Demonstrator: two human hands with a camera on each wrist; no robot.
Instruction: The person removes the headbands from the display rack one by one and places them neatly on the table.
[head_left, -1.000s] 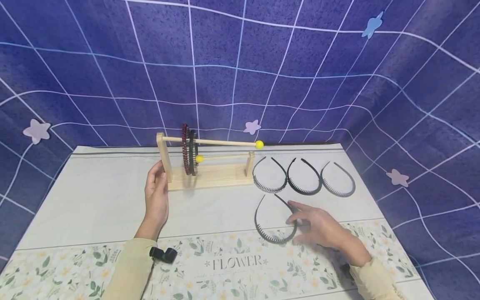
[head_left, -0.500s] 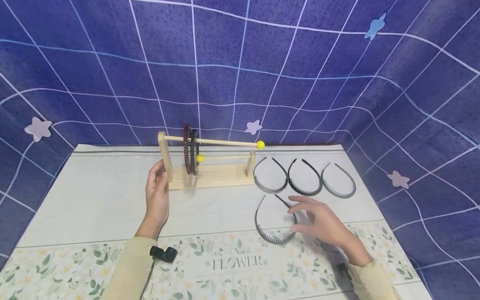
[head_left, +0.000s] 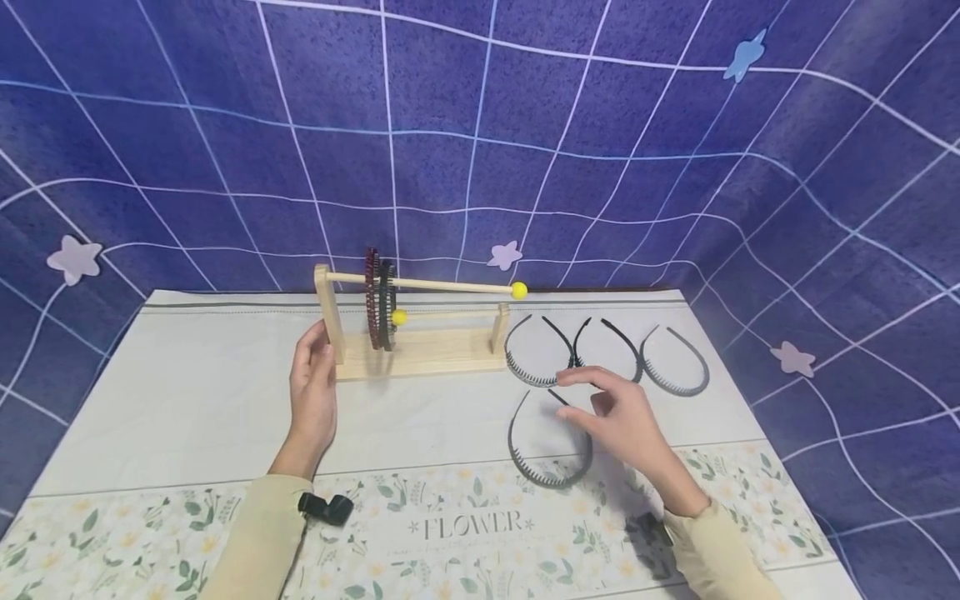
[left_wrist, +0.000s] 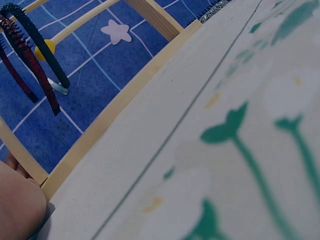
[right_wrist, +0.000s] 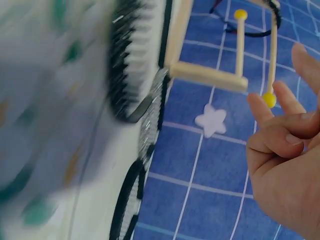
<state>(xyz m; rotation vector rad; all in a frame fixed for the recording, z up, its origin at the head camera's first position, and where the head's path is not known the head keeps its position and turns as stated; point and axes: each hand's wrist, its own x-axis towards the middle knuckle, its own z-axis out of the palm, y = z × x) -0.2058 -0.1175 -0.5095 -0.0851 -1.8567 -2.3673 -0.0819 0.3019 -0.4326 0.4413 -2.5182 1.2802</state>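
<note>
In the head view a wooden rack (head_left: 427,357) with two rods tipped by yellow balls stands at the back of the table. Its left post is held by my left hand (head_left: 313,392), fingers behind and thumb in front. A dark red headband (head_left: 371,308) and a black headband (head_left: 386,310) hang on the upper rod. My right hand (head_left: 615,414) hovers over a toothed black headband (head_left: 550,482) lying at the front. Thumb and fingers are spread apart, with nothing between them. The right wrist view shows that hand (right_wrist: 285,160) off the table.
Behind the right hand lie three more headbands in a row: a left one (head_left: 538,382), a middle one (head_left: 626,343) partly covered by the hand, and a right one (head_left: 688,392). A blue gridded cloth (head_left: 450,167) rises behind the table.
My right hand has moved left and away from me, from beside the front headband to above its far end. The left hand stays on the post; the headbands have not moved.
</note>
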